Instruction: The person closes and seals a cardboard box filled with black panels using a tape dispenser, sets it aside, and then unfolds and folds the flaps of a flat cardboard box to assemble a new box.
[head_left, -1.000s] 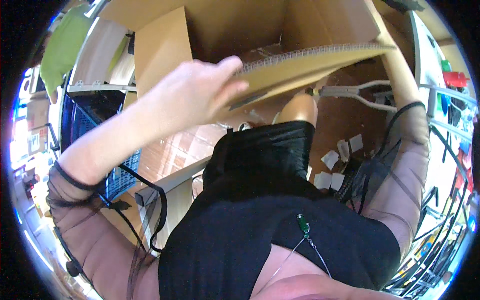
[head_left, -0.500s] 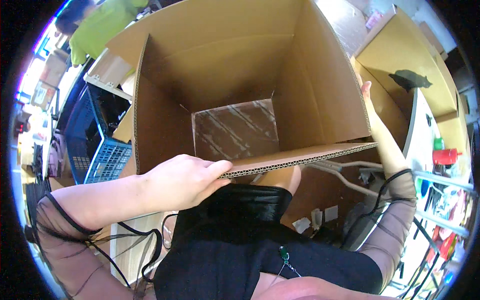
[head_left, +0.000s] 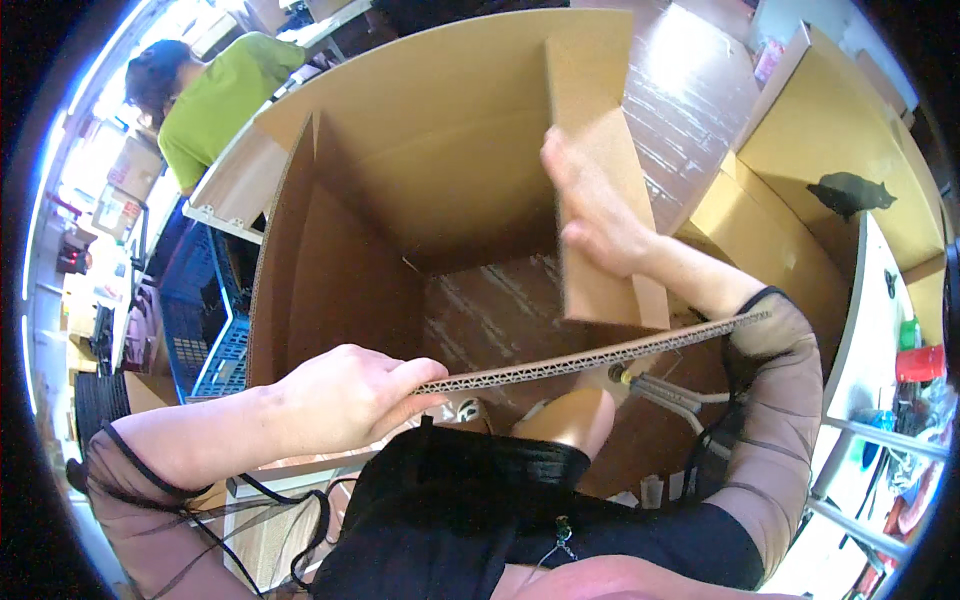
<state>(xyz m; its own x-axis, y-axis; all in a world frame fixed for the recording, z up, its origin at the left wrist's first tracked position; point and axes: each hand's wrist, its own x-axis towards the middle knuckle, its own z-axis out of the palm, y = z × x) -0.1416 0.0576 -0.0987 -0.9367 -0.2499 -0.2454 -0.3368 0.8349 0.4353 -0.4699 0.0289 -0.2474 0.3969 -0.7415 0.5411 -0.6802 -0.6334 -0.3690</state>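
A large brown cardboard box [head_left: 440, 130] stands upright in front of me, and streaked floor shows through its bottom. My left hand [head_left: 350, 395] is closed round the top edge of its near panel [head_left: 560, 365], thumb above and fingers below. My right hand [head_left: 600, 215] lies with fingers stretched along the right side panel [head_left: 590, 90], which is bent inward. Its palm presses on the cardboard without gripping it. A gap shows between the right panel and the near one.
Left of the box stands a blue plastic crate [head_left: 205, 340], with a person in a green shirt [head_left: 225, 100] beyond it. More open cardboard [head_left: 780, 220] with a dark patch stands to the right. A red container [head_left: 920, 364] rests on a white surface. Metal tubes [head_left: 670, 392] are below.
My right hand has moved from outside the right wall to its inward-bent panel, shifting left. That panel has swung inward. My left hand keeps its hold, slightly lower.
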